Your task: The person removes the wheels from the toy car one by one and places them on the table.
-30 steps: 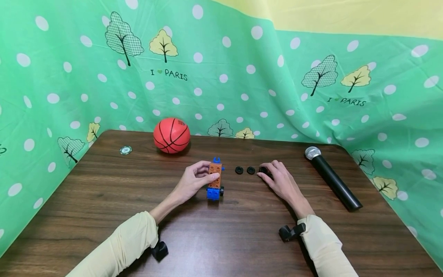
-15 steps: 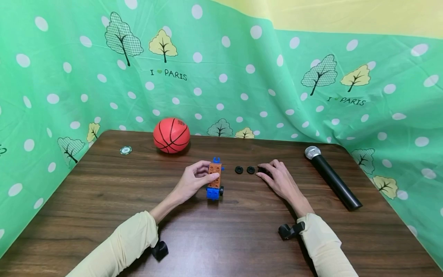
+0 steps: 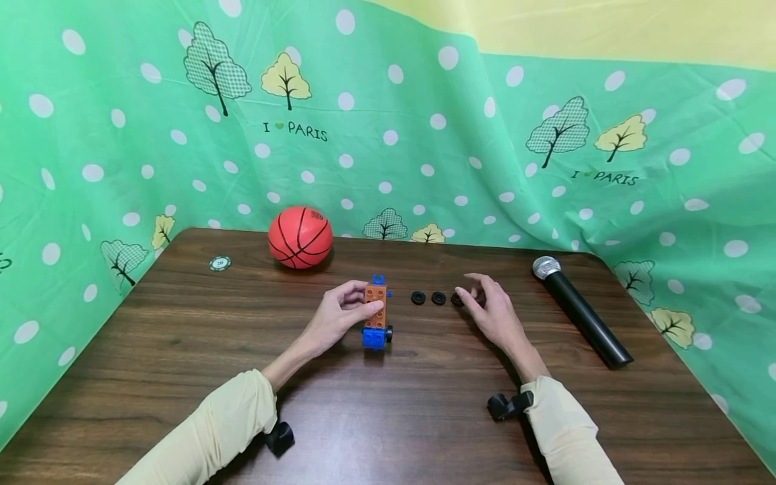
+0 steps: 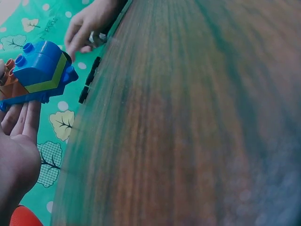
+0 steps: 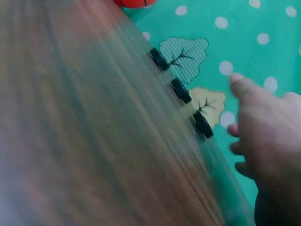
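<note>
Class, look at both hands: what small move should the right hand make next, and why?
Probably lower the right hand and pinch the nearest black wheel. Its fingers hover just above that wheel, holding nothing, while the left hand steadies the toy car, which shows only one wheel.

left hand (image 3: 339,316) curled, right hand (image 3: 491,311) loose

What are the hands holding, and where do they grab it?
The left hand grips the toy block car by its orange top brick. The right hand holds nothing.
</note>
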A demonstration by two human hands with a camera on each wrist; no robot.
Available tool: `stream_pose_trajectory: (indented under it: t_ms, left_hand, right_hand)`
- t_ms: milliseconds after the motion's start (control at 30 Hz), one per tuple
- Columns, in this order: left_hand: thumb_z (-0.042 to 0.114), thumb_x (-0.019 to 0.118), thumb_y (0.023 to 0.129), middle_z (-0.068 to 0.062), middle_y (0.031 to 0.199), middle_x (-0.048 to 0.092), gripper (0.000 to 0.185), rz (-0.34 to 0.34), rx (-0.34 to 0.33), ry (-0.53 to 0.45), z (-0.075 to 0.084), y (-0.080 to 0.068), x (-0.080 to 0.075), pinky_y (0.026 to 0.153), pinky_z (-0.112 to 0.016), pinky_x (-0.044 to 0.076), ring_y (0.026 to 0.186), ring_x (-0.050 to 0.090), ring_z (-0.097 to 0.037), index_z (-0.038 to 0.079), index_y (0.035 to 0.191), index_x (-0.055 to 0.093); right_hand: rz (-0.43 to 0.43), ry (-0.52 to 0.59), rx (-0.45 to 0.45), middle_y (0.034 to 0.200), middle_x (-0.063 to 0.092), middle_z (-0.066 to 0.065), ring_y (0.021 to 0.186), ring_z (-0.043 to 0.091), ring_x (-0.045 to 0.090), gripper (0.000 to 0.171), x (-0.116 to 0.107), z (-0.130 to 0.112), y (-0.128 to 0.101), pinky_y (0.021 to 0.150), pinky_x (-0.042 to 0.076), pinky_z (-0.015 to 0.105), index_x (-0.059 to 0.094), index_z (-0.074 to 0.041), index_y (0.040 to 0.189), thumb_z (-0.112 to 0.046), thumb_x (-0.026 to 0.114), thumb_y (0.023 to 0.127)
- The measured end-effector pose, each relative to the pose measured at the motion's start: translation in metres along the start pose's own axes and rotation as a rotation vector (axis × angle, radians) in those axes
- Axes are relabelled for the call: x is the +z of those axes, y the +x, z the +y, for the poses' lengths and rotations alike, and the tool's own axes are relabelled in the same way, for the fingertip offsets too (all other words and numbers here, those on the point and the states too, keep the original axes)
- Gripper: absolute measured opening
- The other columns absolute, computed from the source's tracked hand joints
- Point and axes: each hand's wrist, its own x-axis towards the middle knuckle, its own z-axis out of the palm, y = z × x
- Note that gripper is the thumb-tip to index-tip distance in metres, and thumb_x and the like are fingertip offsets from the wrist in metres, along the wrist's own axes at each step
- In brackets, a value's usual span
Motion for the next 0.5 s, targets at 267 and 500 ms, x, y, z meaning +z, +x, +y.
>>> stream_pose_trajectory:
  t_ms: [267, 500]
  left_hand:
    - [0.013, 0.068, 0.101, -0.015, 0.108, 0.074, 0.031, -0.01, 0.003, 0.007, 0.0, -0.001, 0.0, 0.086, -0.033, 0.058, 0.096, 0.073, -0.022, -0.004, 0.125, 0.062]
    - [0.023, 0.059, 0.107, -0.019, 0.108, 0.074, 0.033, -0.014, -0.009, 0.007, -0.001, 0.001, 0.001, 0.081, -0.039, 0.06, 0.093, 0.073, -0.023, 0.001, 0.131, 0.055]
  right_hand:
    - [-0.001, 0.221, -0.152, 0.087, 0.065, 0.001, 0.073, 0.013, 0.059, 0.007, 0.021, -0.052, -0.017, 0.065, 0.051, 0.026, 0.069, -0.004, 0.106, -0.007, 0.065, 0.102]
    - [-0.248, 0.44, -0.029, 0.085, 0.066, 0.005, 0.075, 0.019, 0.064, 0.016, 0.043, -0.107, -0.032, 0.069, 0.054, 0.03, 0.064, -0.007, 0.117, -0.015, 0.054, 0.109]
